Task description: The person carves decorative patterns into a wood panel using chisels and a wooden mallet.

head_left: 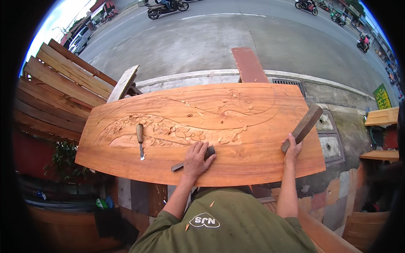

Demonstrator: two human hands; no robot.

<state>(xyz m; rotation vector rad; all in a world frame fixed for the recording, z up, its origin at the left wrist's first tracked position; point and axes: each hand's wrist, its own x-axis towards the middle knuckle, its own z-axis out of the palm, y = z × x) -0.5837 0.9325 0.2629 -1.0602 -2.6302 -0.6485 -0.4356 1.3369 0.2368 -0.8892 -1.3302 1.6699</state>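
A large wooden panel (pixel 236 160) lies in front of me, carved with flowers, leaves and curling lines. My left hand (pixel 196 160) rests on its near half, fingers bent over a dark-handled chisel (pixel 209 152). The middle of that tool is hidden under the palm, and its dark flat end sticks out to the left. My right hand (pixel 292 149) grips the lower end of a long, squared wooden block (pixel 304 126), held tilted above the panel's right side. Left of my left hand, a gouge (pixel 140 139) with a wooden handle lies on the carving, blade toward me.
Wood shavings (pixel 190 114) are scattered over the carving. Stacked planks (pixel 67 80) stand at the left. A reddish-brown board (pixel 249 65) extends beyond the panel's far edge. A drain grate (pixel 289 82) and a road with motorcycles (pixel 166 8) lie farther off.
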